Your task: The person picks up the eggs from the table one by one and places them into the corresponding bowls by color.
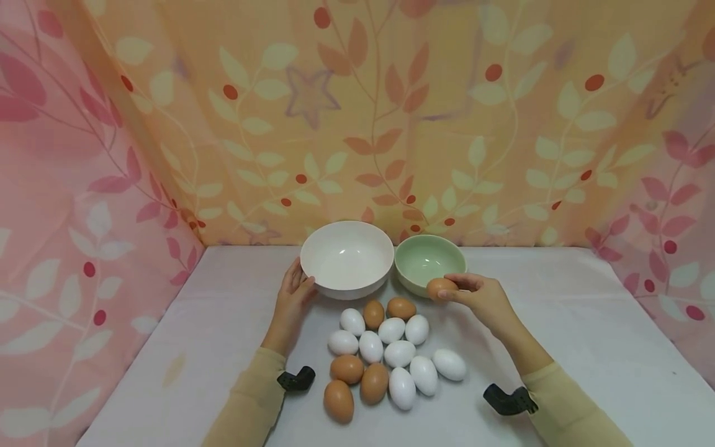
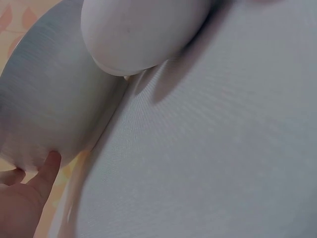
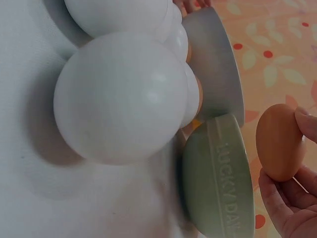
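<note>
My right hand (image 1: 483, 299) pinches a brown egg (image 1: 441, 289) between thumb and fingers, at the front rim of the green bowl (image 1: 429, 264). In the right wrist view the brown egg (image 3: 281, 142) shows beyond the rim of the green bowl (image 3: 218, 173), apart from it. My left hand (image 1: 293, 297) rests its fingers and thumb against the left side of the white bowl (image 1: 347, 257); the left wrist view shows fingertips touching the outside of that bowl (image 2: 54, 89). Both bowls have bare insides where seen.
Several white eggs (image 1: 399, 354) and brown eggs (image 1: 374, 383) lie grouped on the white tablecloth (image 1: 223, 310), between the forearms and in front of the bowls. Patterned cloth (image 1: 357, 124) hangs behind the table and along both sides. Each wrist wears a black camera mount (image 1: 509, 399).
</note>
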